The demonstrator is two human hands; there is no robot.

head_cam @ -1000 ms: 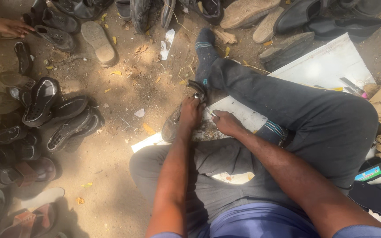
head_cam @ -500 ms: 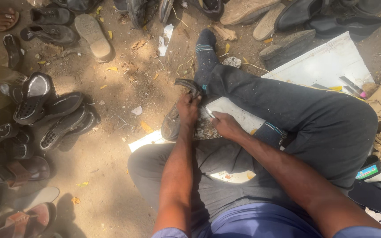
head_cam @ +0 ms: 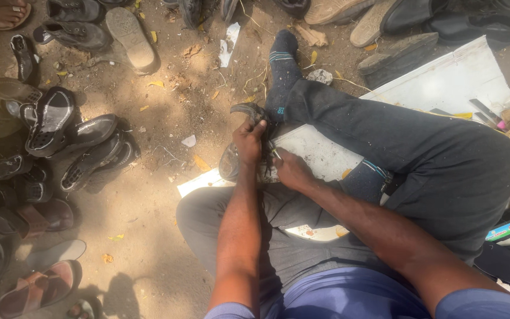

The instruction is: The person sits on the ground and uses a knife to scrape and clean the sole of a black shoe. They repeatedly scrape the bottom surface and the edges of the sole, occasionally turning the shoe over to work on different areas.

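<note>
Two hands work one shoe (head_cam: pixel 231 160): my left hand (head_cam: pixel 249 140) clamps its upper; right hand (head_cam: pixel 290 170) pinches something small. It looks light, floppy.

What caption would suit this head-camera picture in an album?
Seated on sandy ground among piled shoes, a person grips a worn shoe with the left hand while the right hand works beside it.

Worn shoes (head_cam: pixel 60 142) heaped on dirt beside a white board (head_cam: pixel 450 77).
</note>
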